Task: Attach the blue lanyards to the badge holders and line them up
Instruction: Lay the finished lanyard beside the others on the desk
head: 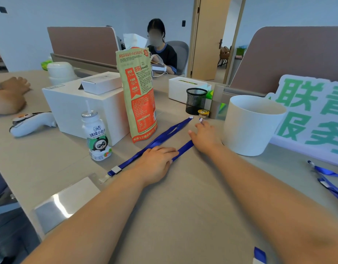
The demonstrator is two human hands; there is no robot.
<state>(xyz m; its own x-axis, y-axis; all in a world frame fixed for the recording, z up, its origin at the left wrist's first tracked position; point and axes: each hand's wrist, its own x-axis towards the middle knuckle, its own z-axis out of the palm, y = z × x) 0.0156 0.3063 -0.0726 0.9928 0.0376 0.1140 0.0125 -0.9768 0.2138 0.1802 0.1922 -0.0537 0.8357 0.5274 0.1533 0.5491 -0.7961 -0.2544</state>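
Desk [183, 197]: left hand [156, 161] flat on lanyard [160, 139]

upright green-and-orange snack pouch [139, 96] just beside a white box [78, 111], smaller white box [101, 83] on top. small drink bottle [96, 136] with straw in front. black mesh pen cup [195, 101] near a white tissue box [183, 88]. white round tub [250, 124] before a green-lettered sign [312, 111].
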